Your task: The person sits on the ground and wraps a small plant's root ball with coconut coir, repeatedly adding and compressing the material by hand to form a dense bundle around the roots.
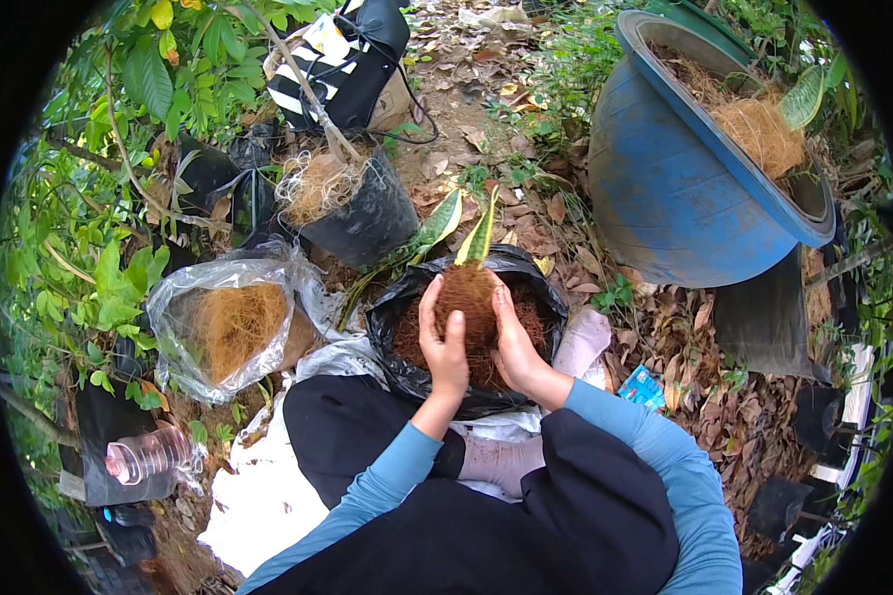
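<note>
Between my two palms sits a rounded ball of brown coir fibre (469,301), with a yellow-edged snake plant leaf (479,234) rising from its top. My left hand (445,349) presses the ball from the left, thumb toward me. From the right side, my right hand (517,338) cups it with the fingers pointing up. Both hands are over a black plastic bag (387,327) that holds loose reddish-brown coir (532,316). The underside of the ball is hidden by my hands and partly blends into the coir below.
Left of the bag stands a clear plastic bag (171,342) of golden fibre (240,327). Beyond are a black pot (379,216) and a striped bag (320,67). A large blue pot (662,178) with a fibre ball (762,134) leans at right. A pink bottle (149,454) lies at left.
</note>
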The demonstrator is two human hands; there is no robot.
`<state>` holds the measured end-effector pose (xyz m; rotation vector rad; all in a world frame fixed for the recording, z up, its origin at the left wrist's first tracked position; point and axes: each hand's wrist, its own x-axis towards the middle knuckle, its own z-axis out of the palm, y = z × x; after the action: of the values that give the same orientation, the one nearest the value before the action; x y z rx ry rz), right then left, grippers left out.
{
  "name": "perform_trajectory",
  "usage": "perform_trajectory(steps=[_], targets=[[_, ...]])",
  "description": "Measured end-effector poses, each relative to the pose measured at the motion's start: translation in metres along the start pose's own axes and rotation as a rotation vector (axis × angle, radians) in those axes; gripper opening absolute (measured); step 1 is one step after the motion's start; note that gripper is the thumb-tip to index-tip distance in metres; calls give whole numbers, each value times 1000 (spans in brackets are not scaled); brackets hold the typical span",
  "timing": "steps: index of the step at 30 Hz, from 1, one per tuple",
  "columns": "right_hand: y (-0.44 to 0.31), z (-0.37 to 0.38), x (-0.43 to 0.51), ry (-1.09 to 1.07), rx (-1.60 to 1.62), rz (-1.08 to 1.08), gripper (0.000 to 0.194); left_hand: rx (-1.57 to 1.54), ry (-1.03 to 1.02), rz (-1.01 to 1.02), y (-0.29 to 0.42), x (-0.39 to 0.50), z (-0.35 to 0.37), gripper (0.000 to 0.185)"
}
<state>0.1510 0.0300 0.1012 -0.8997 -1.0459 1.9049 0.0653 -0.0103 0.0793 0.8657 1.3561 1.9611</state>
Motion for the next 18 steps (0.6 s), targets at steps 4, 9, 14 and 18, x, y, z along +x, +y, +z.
perform_trajectory(steps=[4, 9, 14, 18], targets=[[-2, 6, -1, -80, -459, -131, 62, -587, -47, -351, -18, 24, -30, 54], [-14, -40, 22, -45, -180, 181, 54, -798, -229, -789, -28, 45, -66, 68], [-7, -77, 51, -337, -1373, 112, 45, -943, -223, -855, -43, 35, -67, 80], [19, -62, 42, -547, -1485, -127, 49, -917, -161, -905, -57, 28, -61, 87]])
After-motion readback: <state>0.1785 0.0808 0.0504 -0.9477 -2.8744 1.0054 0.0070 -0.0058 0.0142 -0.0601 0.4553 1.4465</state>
